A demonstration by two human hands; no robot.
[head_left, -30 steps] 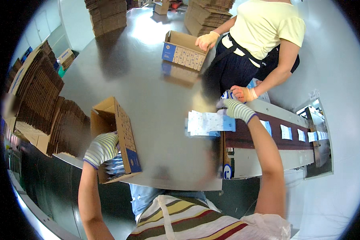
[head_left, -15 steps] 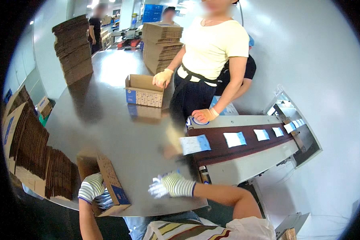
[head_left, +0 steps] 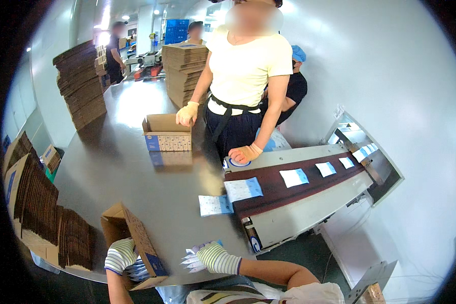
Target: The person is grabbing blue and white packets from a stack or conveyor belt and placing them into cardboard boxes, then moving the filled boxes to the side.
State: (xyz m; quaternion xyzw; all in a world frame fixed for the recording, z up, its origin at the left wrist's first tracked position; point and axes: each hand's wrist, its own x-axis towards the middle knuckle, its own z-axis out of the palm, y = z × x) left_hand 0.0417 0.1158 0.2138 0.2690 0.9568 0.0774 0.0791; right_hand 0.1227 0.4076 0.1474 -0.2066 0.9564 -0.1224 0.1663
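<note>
Sachets [head_left: 190, 261] pinched in the fingers of the right hand [head_left: 215, 257], near the printed carton [head_left: 146, 248], are best kept squared, while the left hand [head_left: 121, 255], fingertips hidden inside, grip unclear, should steady the sachet row [head_left: 137, 272].

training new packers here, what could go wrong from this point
One packet lies on the table beside the end of the belt, with more on it, so they could pile up. The nearer box sits close to the table's edge, so a bump might tip it. The bunched packets in the right hand might slip.
</note>
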